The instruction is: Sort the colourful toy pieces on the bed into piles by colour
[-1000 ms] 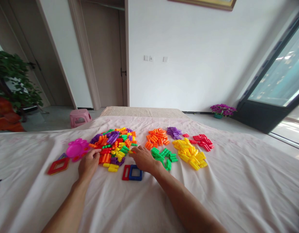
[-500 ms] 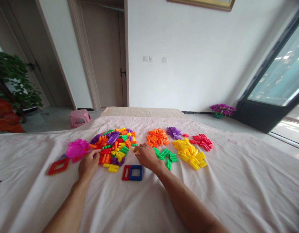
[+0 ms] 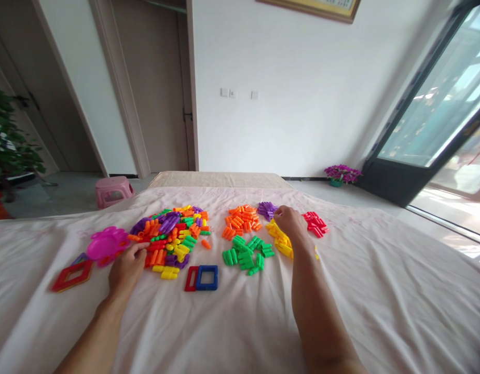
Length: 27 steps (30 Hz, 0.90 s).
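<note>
My left hand rests at the near left edge of a mixed pile of plastic building blocks. Its fingers are bent close together by red and orange blocks; what lies between them is too small to make out. My right hand is curled over the yellow blocks, back of the hand up, hiding its fingertips and part of that heap. Around it are purple blocks, red blocks, orange blocks and green blocks.
A single orange block lies between the piles. Nearer me are a blue square frame and a red frame. At left sit a magenta plate and a red frame piece. A wrinkled cloth covers the table.
My right hand has moved from beside the mixed pile, with something yellow at its fingertips, rightward to the yellow heap. My left hand stays by the pile. The view has turned slightly right.
</note>
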Each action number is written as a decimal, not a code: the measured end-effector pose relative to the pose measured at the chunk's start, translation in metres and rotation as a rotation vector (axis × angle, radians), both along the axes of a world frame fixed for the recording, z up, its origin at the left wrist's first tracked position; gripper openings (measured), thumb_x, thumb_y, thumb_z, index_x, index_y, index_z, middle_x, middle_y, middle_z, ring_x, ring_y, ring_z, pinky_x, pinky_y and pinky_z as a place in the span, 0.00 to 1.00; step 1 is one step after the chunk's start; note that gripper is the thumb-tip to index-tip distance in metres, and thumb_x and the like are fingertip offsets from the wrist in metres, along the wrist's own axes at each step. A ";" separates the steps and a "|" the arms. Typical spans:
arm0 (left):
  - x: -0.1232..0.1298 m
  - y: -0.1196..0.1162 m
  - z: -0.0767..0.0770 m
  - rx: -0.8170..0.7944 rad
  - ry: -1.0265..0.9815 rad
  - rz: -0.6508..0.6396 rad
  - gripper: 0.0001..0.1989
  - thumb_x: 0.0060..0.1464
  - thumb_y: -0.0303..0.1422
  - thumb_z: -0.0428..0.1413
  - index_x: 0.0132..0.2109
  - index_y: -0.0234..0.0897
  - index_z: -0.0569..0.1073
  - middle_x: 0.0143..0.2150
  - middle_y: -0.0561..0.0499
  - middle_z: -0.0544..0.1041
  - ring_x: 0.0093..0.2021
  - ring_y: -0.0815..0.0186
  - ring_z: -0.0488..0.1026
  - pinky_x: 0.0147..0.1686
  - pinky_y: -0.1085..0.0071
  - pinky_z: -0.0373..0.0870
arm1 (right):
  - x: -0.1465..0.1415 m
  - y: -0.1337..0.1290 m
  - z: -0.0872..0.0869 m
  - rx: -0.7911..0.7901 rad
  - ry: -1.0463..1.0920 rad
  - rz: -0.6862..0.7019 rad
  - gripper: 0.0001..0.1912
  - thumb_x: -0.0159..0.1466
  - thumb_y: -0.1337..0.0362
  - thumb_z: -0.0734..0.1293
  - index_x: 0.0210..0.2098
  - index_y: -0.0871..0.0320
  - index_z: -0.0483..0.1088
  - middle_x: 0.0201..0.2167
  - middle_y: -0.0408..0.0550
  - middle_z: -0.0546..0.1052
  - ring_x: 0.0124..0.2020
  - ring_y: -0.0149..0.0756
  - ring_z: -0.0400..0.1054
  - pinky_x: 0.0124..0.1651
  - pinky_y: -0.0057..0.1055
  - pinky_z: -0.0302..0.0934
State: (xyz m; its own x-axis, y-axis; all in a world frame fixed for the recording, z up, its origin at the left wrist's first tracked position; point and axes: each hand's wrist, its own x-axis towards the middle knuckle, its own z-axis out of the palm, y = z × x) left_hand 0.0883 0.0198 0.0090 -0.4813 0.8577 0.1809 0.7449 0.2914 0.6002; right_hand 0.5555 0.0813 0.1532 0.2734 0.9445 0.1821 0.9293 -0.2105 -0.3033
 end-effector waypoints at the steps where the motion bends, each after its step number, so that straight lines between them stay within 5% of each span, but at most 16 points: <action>1: 0.000 0.000 0.000 0.004 0.002 -0.002 0.20 0.60 0.40 0.47 0.52 0.43 0.78 0.53 0.45 0.80 0.51 0.52 0.77 0.45 0.62 0.71 | 0.010 -0.001 0.000 -0.024 0.009 -0.042 0.14 0.62 0.63 0.62 0.44 0.53 0.77 0.43 0.54 0.80 0.45 0.48 0.74 0.39 0.33 0.60; 7: 0.000 0.000 0.000 0.025 0.014 0.009 0.19 0.59 0.40 0.49 0.50 0.43 0.79 0.51 0.46 0.81 0.49 0.54 0.78 0.44 0.64 0.72 | 0.045 -0.007 0.001 -0.084 0.029 -0.201 0.15 0.62 0.61 0.63 0.45 0.52 0.78 0.46 0.57 0.80 0.47 0.51 0.74 0.41 0.36 0.61; 12: -0.001 0.001 -0.002 0.027 0.017 0.010 0.19 0.59 0.40 0.49 0.50 0.44 0.79 0.52 0.47 0.81 0.50 0.53 0.78 0.44 0.63 0.72 | 0.035 -0.008 0.002 0.003 0.039 -0.127 0.16 0.64 0.58 0.62 0.46 0.51 0.79 0.44 0.55 0.80 0.44 0.46 0.74 0.39 0.33 0.60; 19: 0.004 -0.002 0.004 0.041 -0.003 -0.001 0.19 0.59 0.38 0.49 0.50 0.42 0.79 0.51 0.46 0.82 0.51 0.55 0.77 0.46 0.65 0.72 | -0.036 -0.008 -0.006 0.067 -0.049 0.240 0.14 0.66 0.62 0.61 0.44 0.53 0.78 0.41 0.51 0.81 0.41 0.41 0.74 0.37 0.28 0.56; 27: 0.007 -0.001 0.002 0.059 -0.040 -0.051 0.18 0.59 0.38 0.49 0.50 0.41 0.78 0.53 0.48 0.81 0.52 0.58 0.76 0.50 0.66 0.70 | -0.134 -0.036 -0.050 0.051 0.010 0.795 0.14 0.70 0.65 0.59 0.47 0.54 0.76 0.45 0.49 0.80 0.47 0.38 0.73 0.45 0.28 0.60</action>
State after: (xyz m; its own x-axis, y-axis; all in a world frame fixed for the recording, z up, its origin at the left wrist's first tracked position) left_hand 0.0957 0.0191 0.0112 -0.4455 0.8696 0.2130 0.7328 0.2175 0.6448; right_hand 0.4215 0.0454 0.1031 -0.4773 0.8476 0.2318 0.7921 0.5292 -0.3042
